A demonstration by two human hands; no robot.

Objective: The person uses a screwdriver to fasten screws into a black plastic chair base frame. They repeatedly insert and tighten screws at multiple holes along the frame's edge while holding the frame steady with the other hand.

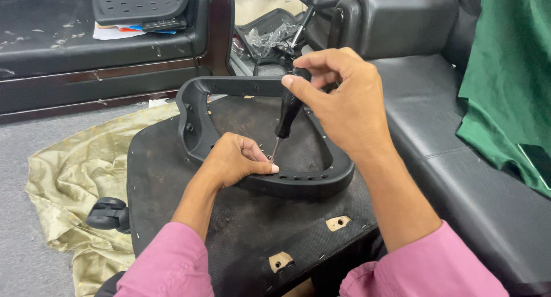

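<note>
The seat base (241,228), a black fabric-covered panel with staples along its edge and two pale mounting holes near the front, lies upside down on a gold cloth (74,176) spread over grey carpet (17,228). A black plastic armrest loop (198,110) rests flat on the base, with a row of holes along its near bar. The right hand (344,96) is closed around the black handle of a screwdriver (290,110), held nearly upright with the tip down at the near bar. The left hand (235,159) is pinched shut, thumb and fingertips touching the bar just beside the tip; whether it holds a screw cannot be told. Both sleeves are pink. A caster (108,212) shows at the left edge of the base. A black sofa (69,50) stands behind, carrying a perforated chair back (140,3) and papers. A second black sofa (436,113) runs along the right, with a green cloth (508,79) draped on it. Chair parts and clear plastic wrap lie between the sofas.
</note>
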